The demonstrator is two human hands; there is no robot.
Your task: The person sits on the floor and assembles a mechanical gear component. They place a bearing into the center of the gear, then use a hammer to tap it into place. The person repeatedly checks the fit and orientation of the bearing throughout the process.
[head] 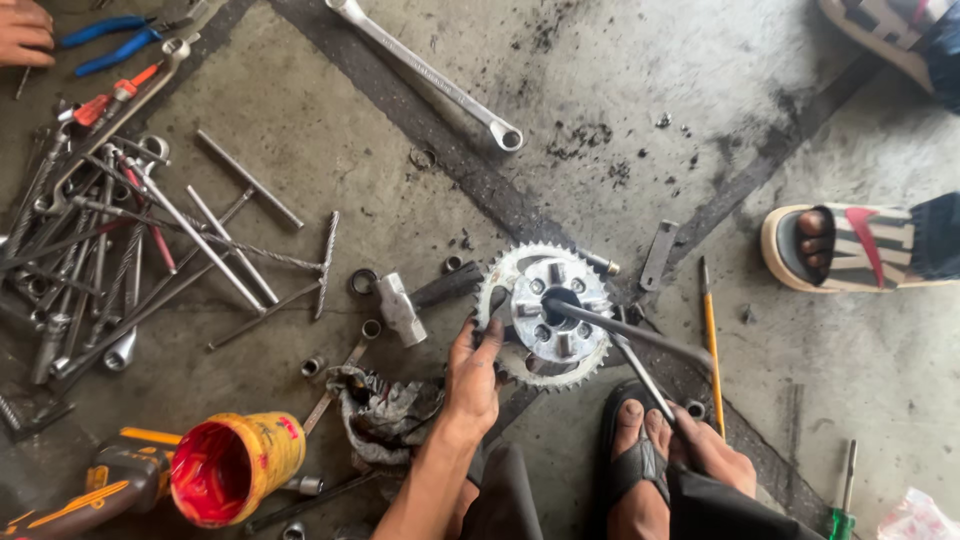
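At the far left a heap of long steel tools (120,250) is lying on the concrete floor (330,130), with blue-handled pliers (105,40) beyond it beside another person's hand (22,32). Near the left edge, a yellow can (235,465) smeared with red is lying tipped on its side, its red inside facing the camera, next to a greasy rag (385,410). The left hand (472,375) is pressing open fingers against the near-left rim of the toothed sprocket (545,312), which is lying flat on the floor at the scene's middle. The right hand (715,455) is closing around a bent metal bar (630,335) whose tip is sitting in the sprocket's hub. A yellow pencil (710,340) is lying just right of it, and a crinkled pale packet (915,518) is showing at the near right corner.
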